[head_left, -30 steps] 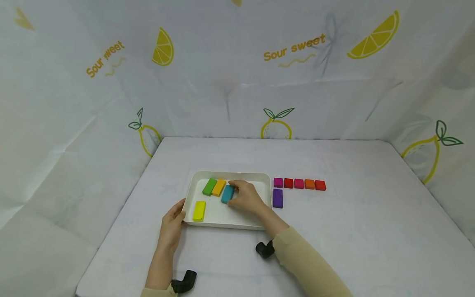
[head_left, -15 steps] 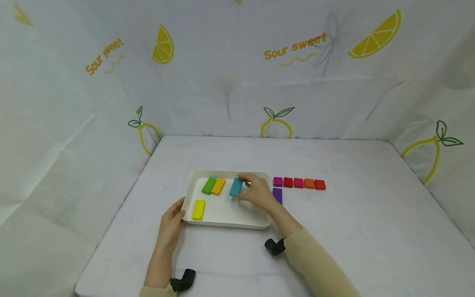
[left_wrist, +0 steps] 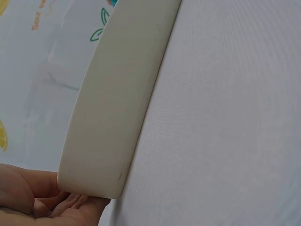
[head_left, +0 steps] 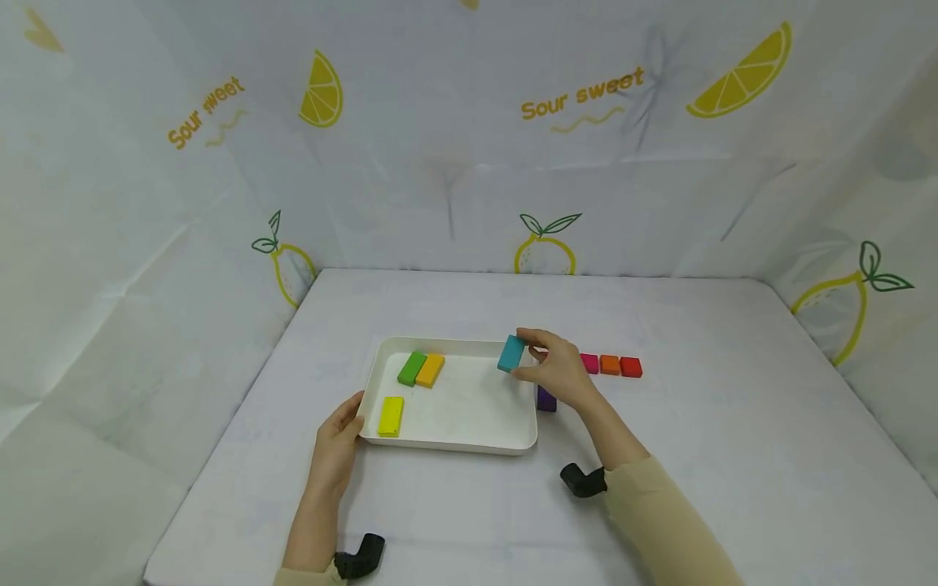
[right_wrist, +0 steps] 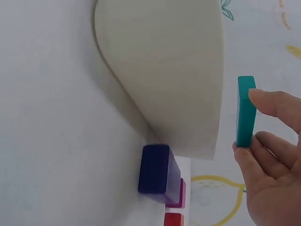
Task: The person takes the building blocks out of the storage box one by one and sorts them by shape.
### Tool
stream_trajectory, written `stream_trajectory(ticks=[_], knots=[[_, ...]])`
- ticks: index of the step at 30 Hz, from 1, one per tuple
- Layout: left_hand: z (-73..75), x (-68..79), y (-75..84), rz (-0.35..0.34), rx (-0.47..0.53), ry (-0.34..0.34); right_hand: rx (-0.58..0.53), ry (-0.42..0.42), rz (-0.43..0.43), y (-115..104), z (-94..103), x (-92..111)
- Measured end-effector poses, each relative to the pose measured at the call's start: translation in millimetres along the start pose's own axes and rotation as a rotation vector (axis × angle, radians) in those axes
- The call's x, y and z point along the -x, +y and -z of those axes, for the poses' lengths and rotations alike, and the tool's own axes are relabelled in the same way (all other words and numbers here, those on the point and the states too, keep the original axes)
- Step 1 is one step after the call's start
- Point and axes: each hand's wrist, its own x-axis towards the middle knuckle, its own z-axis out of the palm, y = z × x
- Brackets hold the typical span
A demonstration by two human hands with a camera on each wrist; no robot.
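My right hand pinches a teal block by its two ends, between thumb and fingers. In the right wrist view the teal block is held up above the rim of the white tray. In the head view it overlaps the right end of the white tray. My left hand grips the tray's left end near the front corner; the left wrist view shows its fingers at that corner. Inside the tray, a green block and an orange-yellow block lie side by side, with a yellow block nearer the front.
Right of the tray, a row includes a pink block, an orange block and a red block; my right hand hides its left part. A purple block sits beside the tray, partly covered. A lemon-print sheet hangs behind the white table.
My right hand has lifted the teal block from beside the orange-yellow one and carried it right, to the tray's right end. My left hand has stayed on the tray.
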Motion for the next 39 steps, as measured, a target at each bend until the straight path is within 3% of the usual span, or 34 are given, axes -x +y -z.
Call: stream_trajectory(ticks=[13,21,33,39], knots=[[-0.4,1.5,0.1,-0.026,-0.012,-0.015,0.077,0.004,-0.082,39,41.2,23],[-0.8,1.4,-1.2,-0.019,-0.014,-0.009,0.111,-0.002,-0.067,58,60.6,38],[0.7,-0.2,-1.3,-0.016,0.002,0.001,0.088,-0.091,0.026,69,66.2,41],[1.4,1.0,-1.1,-0.022,0.019,-0.008,0.06,-0.159,0.022,75,67.5,41]])
